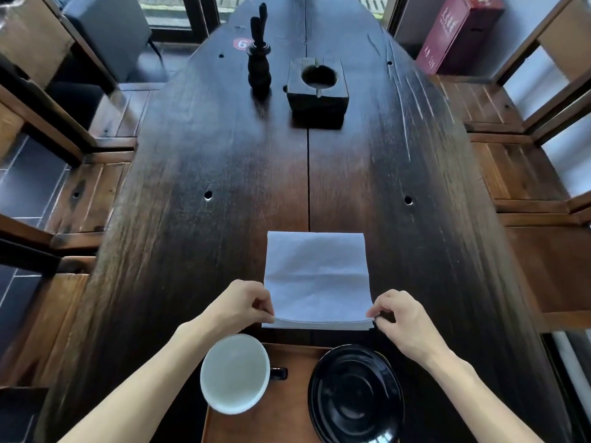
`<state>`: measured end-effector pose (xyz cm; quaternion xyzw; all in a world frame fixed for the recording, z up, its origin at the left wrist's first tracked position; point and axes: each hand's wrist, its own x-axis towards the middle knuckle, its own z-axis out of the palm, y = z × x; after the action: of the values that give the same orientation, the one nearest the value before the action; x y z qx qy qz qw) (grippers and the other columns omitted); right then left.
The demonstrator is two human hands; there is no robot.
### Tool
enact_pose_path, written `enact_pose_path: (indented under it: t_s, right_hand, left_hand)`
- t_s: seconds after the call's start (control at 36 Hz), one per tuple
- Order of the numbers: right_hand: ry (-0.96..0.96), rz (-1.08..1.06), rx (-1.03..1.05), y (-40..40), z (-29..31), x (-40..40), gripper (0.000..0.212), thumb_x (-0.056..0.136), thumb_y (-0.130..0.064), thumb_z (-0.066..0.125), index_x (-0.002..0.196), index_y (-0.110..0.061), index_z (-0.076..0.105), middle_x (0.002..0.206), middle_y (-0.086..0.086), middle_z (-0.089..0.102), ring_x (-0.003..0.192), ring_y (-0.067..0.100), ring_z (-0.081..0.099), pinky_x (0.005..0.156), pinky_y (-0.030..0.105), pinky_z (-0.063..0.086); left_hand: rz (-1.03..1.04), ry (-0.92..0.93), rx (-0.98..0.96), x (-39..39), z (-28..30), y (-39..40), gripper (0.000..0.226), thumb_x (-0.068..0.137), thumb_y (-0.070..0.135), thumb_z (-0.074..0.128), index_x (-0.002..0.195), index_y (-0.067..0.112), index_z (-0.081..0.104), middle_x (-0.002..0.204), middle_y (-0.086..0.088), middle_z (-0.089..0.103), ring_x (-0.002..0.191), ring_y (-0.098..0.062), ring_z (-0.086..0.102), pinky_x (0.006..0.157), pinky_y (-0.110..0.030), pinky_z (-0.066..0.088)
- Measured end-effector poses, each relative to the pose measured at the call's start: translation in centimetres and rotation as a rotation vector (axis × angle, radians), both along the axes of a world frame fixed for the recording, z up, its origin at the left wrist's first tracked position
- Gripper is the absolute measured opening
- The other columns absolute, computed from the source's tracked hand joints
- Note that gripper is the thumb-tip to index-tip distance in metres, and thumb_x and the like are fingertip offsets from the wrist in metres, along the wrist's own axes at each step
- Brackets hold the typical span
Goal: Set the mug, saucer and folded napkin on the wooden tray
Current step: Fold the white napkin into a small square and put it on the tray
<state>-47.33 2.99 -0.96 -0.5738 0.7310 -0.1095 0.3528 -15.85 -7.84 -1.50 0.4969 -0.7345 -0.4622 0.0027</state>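
A white napkin (pixel 316 276) lies flat on the dark table, just beyond the wooden tray (pixel 281 407). My left hand (pixel 240 303) pinches its near left corner and my right hand (pixel 401 318) pinches its near right corner. On the tray's left side stands a mug (pixel 235 372), white inside, with a black handle pointing right. A glossy black saucer (pixel 355 394) sits on the tray's right side, overhanging its edge. The tray's near part runs out of view at the bottom.
Farther up the dark wooden table (pixel 224 174) stand a square black ashtray (pixel 317 87) and a dark carved holder (pixel 259 63). Wooden benches (pixel 518 167) flank both long sides. A red box (pixel 457 30) leans at the far right.
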Motion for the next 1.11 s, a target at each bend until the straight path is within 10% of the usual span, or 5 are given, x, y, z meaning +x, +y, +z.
enact_pose_path:
  t_s: [0.56, 0.81, 0.97, 1.11]
  right_hand:
    - [0.044, 0.031, 0.093, -0.4, -0.8, 0.0, 0.043, 0.091, 0.001, 0.048, 0.085, -0.027, 0.08, 0.095, -0.018, 0.056, 0.103, -0.002, 0.048, 0.082, 0.009, 0.037]
    - [0.061, -0.033, -0.151, -5.1, -1.2, 0.6, 0.025, 0.095, -0.007, 0.056, 0.112, -0.018, 0.072, 0.106, -0.01, 0.066, 0.105, 0.004, 0.052, 0.084, 0.008, 0.038]
    - [0.164, -0.001, -0.326, -8.2, -3.4, 3.5, 0.035, 0.092, -0.011, 0.064, 0.127, -0.013, 0.066, 0.133, 0.002, 0.063, 0.123, 0.022, 0.055, 0.103, 0.047, 0.047]
    - [0.309, 0.102, -0.324, -9.7, -4.8, 5.2, 0.05, 0.098, -0.029, 0.043, 0.145, -0.013, 0.047, 0.159, 0.005, 0.039, 0.145, 0.025, 0.038, 0.116, 0.055, 0.033]
  left_hand:
    - [-0.116, -0.132, -0.039, -0.1, -2.2, -1.3, 0.028, 0.092, 0.04, 0.064, 0.073, 0.021, 0.073, 0.075, 0.007, 0.068, 0.072, -0.008, 0.063, 0.071, -0.032, 0.054]
    - [-0.099, -0.081, -0.689, -3.3, -2.5, -3.9, 0.034, 0.096, 0.036, 0.055, 0.128, 0.025, 0.061, 0.132, 0.003, 0.058, 0.118, -0.019, 0.056, 0.088, -0.037, 0.05]
    - [-0.222, -0.227, -0.753, -6.4, -3.8, -3.2, 0.051, 0.101, 0.042, 0.035, 0.149, 0.026, 0.04, 0.16, 0.004, 0.035, 0.143, -0.02, 0.038, 0.11, -0.045, 0.039]
    - [-0.237, -0.32, -0.685, -7.3, -5.9, -3.0, 0.055, 0.105, 0.045, 0.024, 0.157, 0.027, 0.022, 0.166, 0.006, 0.016, 0.152, -0.022, 0.019, 0.119, -0.052, 0.025]
